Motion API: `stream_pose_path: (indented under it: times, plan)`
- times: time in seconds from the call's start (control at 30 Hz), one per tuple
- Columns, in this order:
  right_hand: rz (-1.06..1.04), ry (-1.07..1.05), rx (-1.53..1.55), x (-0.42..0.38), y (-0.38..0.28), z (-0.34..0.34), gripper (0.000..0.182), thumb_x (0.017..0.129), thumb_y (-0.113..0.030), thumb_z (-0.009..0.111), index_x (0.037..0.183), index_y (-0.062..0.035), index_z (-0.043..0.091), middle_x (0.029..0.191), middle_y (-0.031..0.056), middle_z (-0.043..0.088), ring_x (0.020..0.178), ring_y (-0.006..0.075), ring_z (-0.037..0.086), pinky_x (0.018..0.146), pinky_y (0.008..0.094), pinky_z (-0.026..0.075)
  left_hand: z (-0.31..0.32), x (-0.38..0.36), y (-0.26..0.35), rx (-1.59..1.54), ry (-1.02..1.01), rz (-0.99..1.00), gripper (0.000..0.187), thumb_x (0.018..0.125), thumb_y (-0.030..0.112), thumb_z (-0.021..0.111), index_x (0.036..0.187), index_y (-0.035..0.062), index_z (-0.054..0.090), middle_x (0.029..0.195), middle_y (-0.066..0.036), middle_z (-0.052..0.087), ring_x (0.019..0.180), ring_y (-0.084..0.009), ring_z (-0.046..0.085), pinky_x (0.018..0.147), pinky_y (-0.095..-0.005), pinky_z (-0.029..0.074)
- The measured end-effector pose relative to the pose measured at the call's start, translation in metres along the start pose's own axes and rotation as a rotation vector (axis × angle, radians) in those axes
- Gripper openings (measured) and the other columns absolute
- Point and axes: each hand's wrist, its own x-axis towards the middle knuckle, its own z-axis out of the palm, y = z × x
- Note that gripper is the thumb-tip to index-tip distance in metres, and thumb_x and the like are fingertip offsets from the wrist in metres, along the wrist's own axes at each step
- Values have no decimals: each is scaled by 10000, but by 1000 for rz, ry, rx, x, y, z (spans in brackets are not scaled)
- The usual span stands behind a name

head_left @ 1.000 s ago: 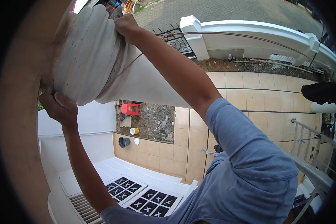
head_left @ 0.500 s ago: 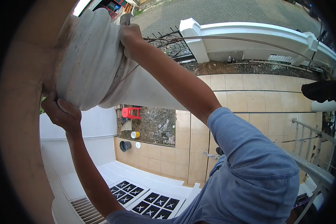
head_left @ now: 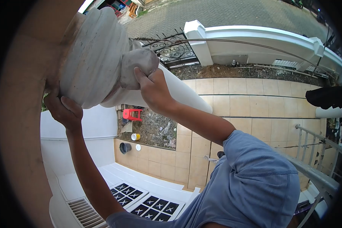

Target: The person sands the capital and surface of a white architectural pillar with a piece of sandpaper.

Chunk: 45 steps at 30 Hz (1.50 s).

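Note:
The grey-white ringed capital (head_left: 97,57) of a column fills the upper left, right against a tan surface. My right hand (head_left: 152,85) is closed on a bent grey sheet (head_left: 138,66) that looks like sandpaper, its thumb pressed on the near face. That sheet lies over the capital's right edge, and parts of it touching the moulding are hidden. At the capital's lower left edge, my left hand (head_left: 64,110) is curled round the moulding. Its fingertips are partly out of sight behind the edge. The white column shaft (head_left: 186,93) runs down towards the tiled floor.
A metal rail frame (head_left: 315,173) stands at my right. Below are a red stool (head_left: 132,114), a dark bucket (head_left: 125,148) and a yellow-and-white tub (head_left: 135,136). A cable (head_left: 231,41) crosses before the white boundary wall (head_left: 254,36). A black cloth-like thing (head_left: 325,97) hangs far right.
My right hand has come down from the top right edge of the capital to its right side, bringing the grey sheet into fuller view. My left hand stays at the lower left edge.

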Motion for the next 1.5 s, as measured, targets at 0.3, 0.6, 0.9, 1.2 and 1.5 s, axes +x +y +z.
stream_pose_path:
  times: [0.3, 0.6, 0.9, 1.2, 1.5]
  plan:
    - [-1372, -353, -1149, 40, 80, -62, 395, 801, -245, 686, 1186, -154, 703, 1398, 43, 532, 1323, 258, 464, 1108, 427, 437, -1, -9, -6, 78, -17, -13, 364, 960, 190, 366, 1046, -87, 585, 961, -180, 560, 803, -291, 589, 667, -391, 505]
    - [-1543, -311, -1221, 22, 112, 55, 178, 751, -205, 670, 893, -105, 706, 1181, 76, 610, 1216, 242, 516, 1058, 354, 462, -3, -7, -3, 55, -21, -43, 309, 902, 167, 397, 982, -75, 571, 910, -197, 559, 800, -319, 517, 699, -422, 472]
    - [-1581, -512, -1212, 40, 76, -8, 400, 708, -186, 674, 1087, -62, 702, 1263, 34, 625, 1136, 192, 574, 984, 339, 506, 4, -7, -13, -14, 38, -4, 297, 892, 157, 465, 1055, -46, 607, 981, -194, 589, 856, -352, 561, 753, -428, 488]
    - [-1190, -725, -1963, 35, 141, 149, 150, 710, -173, 682, 837, -133, 753, 971, 26, 686, 1042, 225, 580, 996, 363, 440, 5, 1, -5, 32, 85, 41, 262, 945, 180, 443, 986, -39, 580, 879, -187, 546, 765, -344, 562, 688, -417, 482]
    - [-1487, -457, -1535, 24, 56, -19, 466, 706, -169, 715, 1150, -29, 703, 1281, 64, 590, 1090, 253, 592, 911, 365, 527, 14, -8, -12, -168, 259, 39, 232, 786, 43, 579, 1006, -31, 591, 917, -223, 501, 831, -401, 540, 734, -467, 473]
